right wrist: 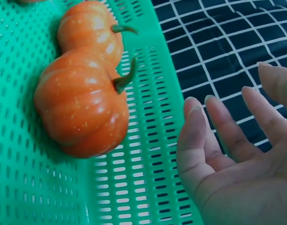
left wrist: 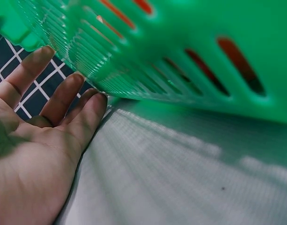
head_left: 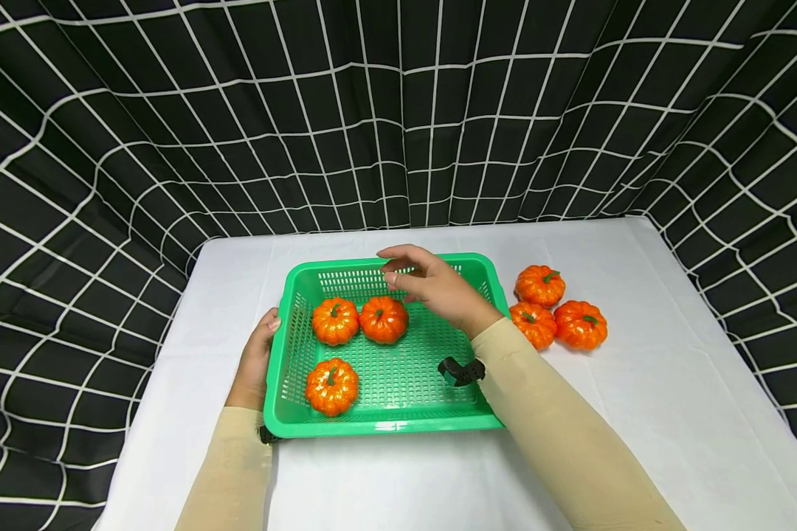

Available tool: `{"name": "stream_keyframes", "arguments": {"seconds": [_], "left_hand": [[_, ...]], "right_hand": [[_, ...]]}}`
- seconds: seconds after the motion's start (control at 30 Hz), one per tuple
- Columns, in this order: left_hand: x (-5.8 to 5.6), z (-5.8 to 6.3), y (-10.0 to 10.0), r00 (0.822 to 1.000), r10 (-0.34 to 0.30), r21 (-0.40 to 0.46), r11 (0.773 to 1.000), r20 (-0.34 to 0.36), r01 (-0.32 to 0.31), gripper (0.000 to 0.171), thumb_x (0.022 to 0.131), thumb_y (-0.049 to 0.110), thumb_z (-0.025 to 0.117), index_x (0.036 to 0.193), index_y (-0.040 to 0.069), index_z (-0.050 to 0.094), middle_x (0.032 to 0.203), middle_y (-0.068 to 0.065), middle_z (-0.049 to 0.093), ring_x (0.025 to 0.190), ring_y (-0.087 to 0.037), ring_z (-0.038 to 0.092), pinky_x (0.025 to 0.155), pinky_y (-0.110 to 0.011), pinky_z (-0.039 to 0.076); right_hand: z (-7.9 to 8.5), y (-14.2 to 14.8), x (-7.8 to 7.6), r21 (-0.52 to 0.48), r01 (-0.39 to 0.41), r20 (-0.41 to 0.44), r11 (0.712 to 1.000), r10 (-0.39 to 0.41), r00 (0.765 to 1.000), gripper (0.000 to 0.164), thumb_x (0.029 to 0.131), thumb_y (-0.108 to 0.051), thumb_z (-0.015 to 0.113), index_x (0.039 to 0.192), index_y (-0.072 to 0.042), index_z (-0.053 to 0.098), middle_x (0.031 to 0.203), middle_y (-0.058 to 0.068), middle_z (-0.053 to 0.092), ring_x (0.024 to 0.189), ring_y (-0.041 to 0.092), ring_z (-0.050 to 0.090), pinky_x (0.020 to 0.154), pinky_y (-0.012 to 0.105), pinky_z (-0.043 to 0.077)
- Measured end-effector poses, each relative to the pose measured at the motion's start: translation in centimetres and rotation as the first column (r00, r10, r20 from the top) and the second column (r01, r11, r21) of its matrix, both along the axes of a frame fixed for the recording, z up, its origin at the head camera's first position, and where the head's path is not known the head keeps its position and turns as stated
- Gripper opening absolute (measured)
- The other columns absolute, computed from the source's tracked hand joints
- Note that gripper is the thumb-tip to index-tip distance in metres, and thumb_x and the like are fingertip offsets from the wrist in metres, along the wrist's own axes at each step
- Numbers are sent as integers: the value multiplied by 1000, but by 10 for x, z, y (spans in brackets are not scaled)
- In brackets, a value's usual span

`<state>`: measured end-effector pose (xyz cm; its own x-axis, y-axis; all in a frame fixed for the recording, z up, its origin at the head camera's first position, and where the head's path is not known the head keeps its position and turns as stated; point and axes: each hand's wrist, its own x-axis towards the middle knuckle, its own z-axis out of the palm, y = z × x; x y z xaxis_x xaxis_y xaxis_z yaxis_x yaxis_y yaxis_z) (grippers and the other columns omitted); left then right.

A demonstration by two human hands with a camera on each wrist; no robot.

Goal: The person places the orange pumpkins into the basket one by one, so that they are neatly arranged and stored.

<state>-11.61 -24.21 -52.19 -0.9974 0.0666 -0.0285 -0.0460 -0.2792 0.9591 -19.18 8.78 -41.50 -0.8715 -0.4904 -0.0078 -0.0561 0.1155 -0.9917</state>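
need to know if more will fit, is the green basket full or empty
Neither: the green basket is partly filled. Three pumpkins sit inside, and bare floor shows beside them.

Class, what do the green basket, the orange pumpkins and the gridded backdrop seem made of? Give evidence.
Green basket: probably moulded plastic, glossy; rim highlights, regular slots.
Orange pumpkins: perhaps coated foam or plastic; glints suggest gloss, the core is hidden.
Gridded backdrop: likely fabric, matte; it hangs in soft folds.
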Motion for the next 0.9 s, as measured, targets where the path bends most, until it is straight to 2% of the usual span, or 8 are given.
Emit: {"name": "stream_keyframes", "arguments": {"seconds": [0.1, 0.2, 0.33, 0.5, 0.73, 0.9], "left_hand": [[0, 0, 0, 1000, -2, 3, 1000, -5, 2, 30, 109, 25, 36, 125, 14, 59, 105, -7, 71, 85, -17, 71, 72, -32, 63], [0, -1, 0, 1000, -8, 7, 1000, -13, 8, 30, 108, 24, 35, 123, 15, 59, 102, -5, 70, 82, -16, 70, 70, -30, 62], [1, 0, 0, 1000, -5, 4, 1000, -12, 6, 30, 108, 24, 35, 123, 15, 59, 101, -5, 69, 81, -15, 70, 69, -29, 62], [2, 2, 0, 1000, 0, -8, 1000, 3, 0, 31, 108, 26, 36, 125, 13, 58, 105, -6, 70, 83, -17, 71, 71, -31, 63], [1, 3, -1, 1000, 2, -4, 1000, 11, -2, 31, 109, 27, 36, 127, 12, 58, 109, -9, 71, 87, -19, 72, 74, -34, 64], [0, 2, 0, 1000, 8, -2, 1000, 18, -8, 31, 109, 27, 37, 126, 13, 58, 108, -9, 71, 85, -19, 72, 73, -35, 64]], "right_hand": [[2, 2, 0, -37, 11, 4, 999, -11, 1000, 42, 110, -17, 67, 152, -17, 62, 144, 19, 61, 117, 40, 65, 97, 66, 54], [4, 5, 0, -93, 33, 13, 995, -32, 999, 43, 109, -14, 67, 152, -15, 61, 144, 23, 60, 118, 43, 65, 95, 61, 56], [7, 8, 1, -161, 56, 20, 985, -53, 998, 43, 108, -10, 67, 151, -12, 61, 142, 23, 61, 120, 46, 64, 89, 47, 59], [10, 12, 3, -212, 75, 17, 974, -73, 997, 46, 108, -8, 67, 153, -9, 59, 140, 19, 64, 124, 54, 60, 90, 47, 60], [16, 22, 6, -230, 119, -5, 966, -124, 992, 42, 108, -13, 68, 150, -15, 63, 139, 16, 64, 120, 45, 64, 92, 46, 58], [23, 30, 8, -228, 123, -16, 966, -130, 991, 42, 108, -16, 69, 149, -17, 64, 140, 15, 63, 120, 41, 65, 94, 44, 58]]}}
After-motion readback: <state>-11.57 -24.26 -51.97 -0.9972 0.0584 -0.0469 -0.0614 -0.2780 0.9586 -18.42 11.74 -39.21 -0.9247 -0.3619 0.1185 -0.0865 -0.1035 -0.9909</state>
